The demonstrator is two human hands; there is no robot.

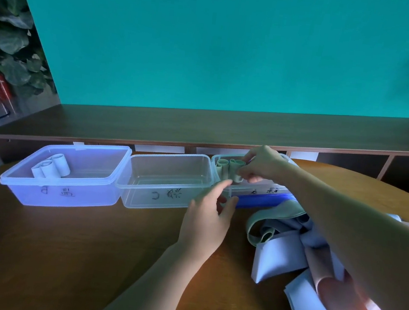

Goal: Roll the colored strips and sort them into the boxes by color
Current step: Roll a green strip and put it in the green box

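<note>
Green, soft rolled strip (237, 174), at one o'clock in the clear right-hand plastic box (274, 189), sits pinched by right hand (261, 165); left hand (210, 216) loosely curled; probably springy, best gripped across its sides.

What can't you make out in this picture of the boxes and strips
Head view, the only one:
- Right box: most of its inside is hidden by the right hand and forearm.
- Green roll: the right hand's fingers cover part of it.
- Box labels: upside down and blurred, unreadable.
- Strip pile: partly under the right forearm, cut off at the right and bottom edges.
- Left hand: its palm side faces away.
</note>
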